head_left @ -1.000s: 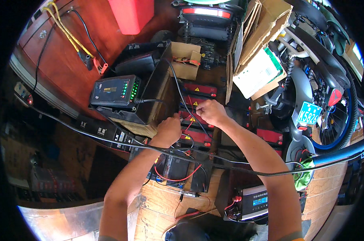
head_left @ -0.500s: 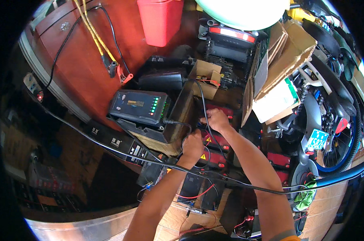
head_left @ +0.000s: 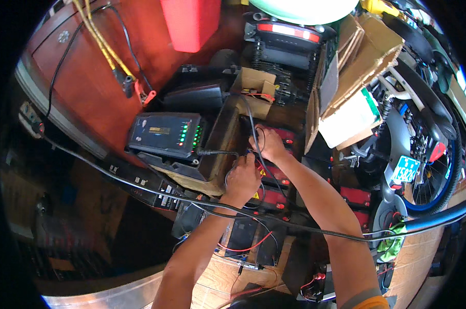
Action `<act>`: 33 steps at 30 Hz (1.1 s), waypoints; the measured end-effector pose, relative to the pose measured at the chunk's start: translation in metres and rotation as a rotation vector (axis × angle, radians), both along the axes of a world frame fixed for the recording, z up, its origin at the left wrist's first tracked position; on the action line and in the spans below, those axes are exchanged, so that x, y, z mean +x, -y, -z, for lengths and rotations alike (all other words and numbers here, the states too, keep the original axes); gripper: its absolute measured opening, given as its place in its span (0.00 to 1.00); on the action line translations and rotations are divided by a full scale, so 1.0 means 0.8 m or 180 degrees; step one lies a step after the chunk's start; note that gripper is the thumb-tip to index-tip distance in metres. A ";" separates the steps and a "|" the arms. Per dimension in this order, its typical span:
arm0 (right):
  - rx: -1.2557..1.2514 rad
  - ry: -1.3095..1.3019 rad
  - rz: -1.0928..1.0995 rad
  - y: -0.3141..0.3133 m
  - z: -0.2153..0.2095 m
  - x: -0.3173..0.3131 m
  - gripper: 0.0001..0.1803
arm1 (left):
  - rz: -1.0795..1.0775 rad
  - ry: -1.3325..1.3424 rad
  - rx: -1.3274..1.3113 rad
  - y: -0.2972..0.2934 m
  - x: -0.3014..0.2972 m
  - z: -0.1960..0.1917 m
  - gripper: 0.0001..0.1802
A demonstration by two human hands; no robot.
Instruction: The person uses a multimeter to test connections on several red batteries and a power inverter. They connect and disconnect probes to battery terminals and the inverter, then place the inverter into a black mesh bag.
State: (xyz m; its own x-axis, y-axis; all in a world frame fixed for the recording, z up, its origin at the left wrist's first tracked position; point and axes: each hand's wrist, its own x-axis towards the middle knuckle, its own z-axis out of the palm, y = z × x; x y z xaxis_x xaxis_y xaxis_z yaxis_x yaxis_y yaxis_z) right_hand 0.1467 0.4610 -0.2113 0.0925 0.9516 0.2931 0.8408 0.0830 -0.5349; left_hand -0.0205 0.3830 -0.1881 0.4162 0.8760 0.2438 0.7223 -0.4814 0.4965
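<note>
Power strip [head_left: 30, 119] at far left feeds a dark cable [head_left: 96, 164] that runs low across the scene and over both forearms of a person at work; a raised arm could snag it and, by judgement, pull the strip askew. Next along, a red clamp [head_left: 144, 95] dangles from yellow cables [head_left: 101, 41] against a reddish-brown cabinet [head_left: 109, 82], while a black charger [head_left: 166, 135], its green lights glowing, sits on the rim of a black case [head_left: 179, 166]; a tug on its lead [head_left: 215, 152] might drag it off that perch. At centre, the person's left hand [head_left: 244, 177] is bent with fingers drawn in, just beside the case, and the right hand [head_left: 269, 145] is close by, slightly farther forward, its fingers curled narrow near a thin dark wire [head_left: 262, 135]. Whether either grips anything cannot be told. Red-topped batteries [head_left: 270, 199] marked with yellow warning triangles lie in a row directly beneath and around both hands, the nearest block just to the right of the left wrist. Should a bare wire end bridge two terminals there, a short or spark could follow. Farther right stand torn cardboard [head_left: 364, 62] and a spoked wheel [head_left: 423, 180].
</note>
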 end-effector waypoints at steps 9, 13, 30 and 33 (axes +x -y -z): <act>-0.0558 0.0372 -0.0305 0.022 0.034 -0.002 0.17 | 0.0412 -0.1318 -0.1157 -0.006 -0.005 -0.022 0.22; -0.0893 0.0585 -0.0190 0.028 0.017 -0.010 0.16 | 0.0315 -0.1572 -0.1176 -0.005 -0.004 -0.011 0.13; -0.0675 0.0166 -0.0715 0.031 -0.002 -0.010 0.12 | 0.0365 -0.1454 -0.0888 -0.022 0.001 -0.012 0.12; -0.0732 0.0641 -0.0496 0.034 -0.012 -0.005 0.13 | 0.0667 -0.2137 -0.1236 -0.030 0.009 -0.023 0.13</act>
